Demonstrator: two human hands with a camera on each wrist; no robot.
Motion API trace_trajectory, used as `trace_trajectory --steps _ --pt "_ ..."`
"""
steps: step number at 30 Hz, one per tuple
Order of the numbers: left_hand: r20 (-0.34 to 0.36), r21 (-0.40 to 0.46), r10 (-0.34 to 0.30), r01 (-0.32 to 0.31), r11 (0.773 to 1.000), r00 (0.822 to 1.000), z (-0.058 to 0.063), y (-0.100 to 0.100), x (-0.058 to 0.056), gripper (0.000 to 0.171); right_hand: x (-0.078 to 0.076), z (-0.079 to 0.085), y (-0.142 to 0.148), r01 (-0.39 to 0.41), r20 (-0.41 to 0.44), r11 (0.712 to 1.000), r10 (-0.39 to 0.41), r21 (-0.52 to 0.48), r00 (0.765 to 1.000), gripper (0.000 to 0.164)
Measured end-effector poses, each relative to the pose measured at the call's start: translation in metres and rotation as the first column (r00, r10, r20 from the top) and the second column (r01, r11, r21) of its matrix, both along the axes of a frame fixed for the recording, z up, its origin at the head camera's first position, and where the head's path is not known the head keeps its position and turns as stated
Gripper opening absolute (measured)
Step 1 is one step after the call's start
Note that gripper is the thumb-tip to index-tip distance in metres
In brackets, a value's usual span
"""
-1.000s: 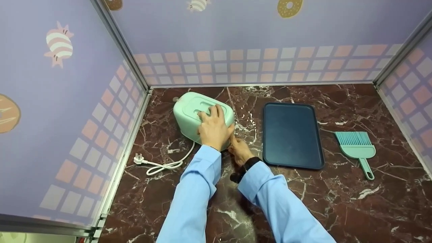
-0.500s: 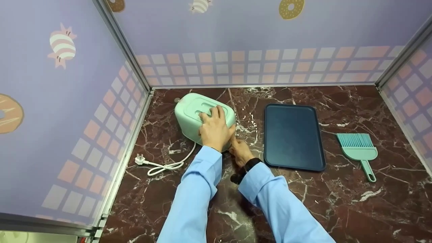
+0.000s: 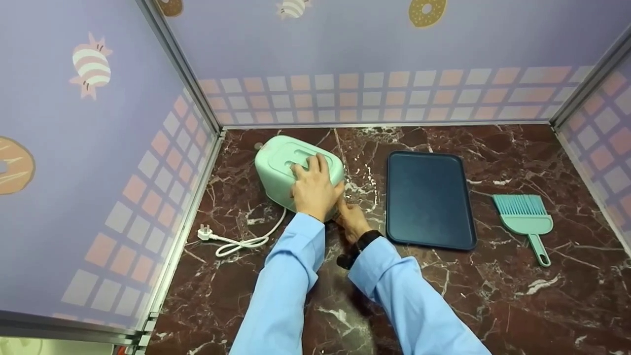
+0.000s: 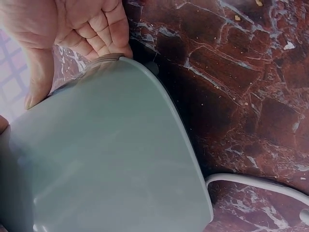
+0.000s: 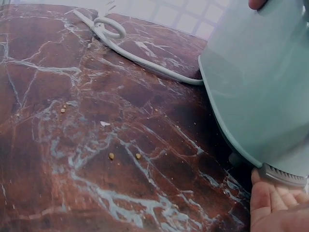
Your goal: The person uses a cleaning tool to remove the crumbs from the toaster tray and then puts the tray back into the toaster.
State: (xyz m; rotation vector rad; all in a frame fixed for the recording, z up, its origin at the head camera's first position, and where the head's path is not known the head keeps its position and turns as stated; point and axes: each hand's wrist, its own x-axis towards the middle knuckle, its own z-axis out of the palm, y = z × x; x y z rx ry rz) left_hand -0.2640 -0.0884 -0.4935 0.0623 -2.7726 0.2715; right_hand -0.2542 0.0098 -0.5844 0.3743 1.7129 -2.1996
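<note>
A mint-green toaster (image 3: 276, 175) stands at the middle left of the marbled tabletop. My left hand (image 3: 314, 192) grips its near end from above, fingers spread over the top and side. Low at that same end is my right hand (image 3: 354, 222). In the right wrist view, its fingers hold the ribbed grey edge of the crumb tray (image 5: 285, 175) at the toaster's base. The left wrist view shows the right thumb (image 4: 39, 79) against the toaster's end and the other fingers curled at the bottom edge. Most of the crumb tray is hidden under the toaster.
A white cord with a plug (image 3: 204, 232) lies left of the toaster. To the right are a dark blue tray (image 3: 430, 199) and a green brush (image 3: 526, 224). Small crumbs (image 5: 111, 156) dot the tabletop. Patterned walls stand behind and at both sides.
</note>
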Motion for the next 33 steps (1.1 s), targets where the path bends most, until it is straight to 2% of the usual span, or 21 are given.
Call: trace_trajectory --steps 5,15,21,25,33 --pt "0.002 0.006 0.009 -0.009 1.000 1.000 -0.0012 -0.0012 0.0002 0.093 0.0010 -0.0001 0.0008 0.001 -0.001 1.000 -0.001 0.022 1.000 0.047" --pt "0.008 -0.006 -0.006 0.006 1.000 1.000 -0.0020 -0.0007 0.0000 0.094 0.0000 -0.0054 0.0039 -0.027 -0.062 0.999 0.024 -0.037 0.998 0.049" --pt "0.024 0.022 -0.004 0.004 1.000 1.000 -0.0016 0.0009 0.0013 0.094 -0.0008 -0.0067 0.0042 -0.010 -0.051 0.998 0.007 -0.068 0.999 0.050" --pt "0.028 0.015 0.001 -0.001 1.000 1.000 -0.0005 0.0017 0.0012 0.094 -0.0003 -0.0053 0.0033 0.013 -0.027 0.999 -0.014 -0.042 1.000 0.048" --pt "0.038 0.027 -0.001 0.000 1.000 0.999 0.0006 -0.0004 0.0004 0.093 -0.0003 -0.0015 0.0017 0.020 -0.005 0.996 -0.020 0.082 1.000 0.051"
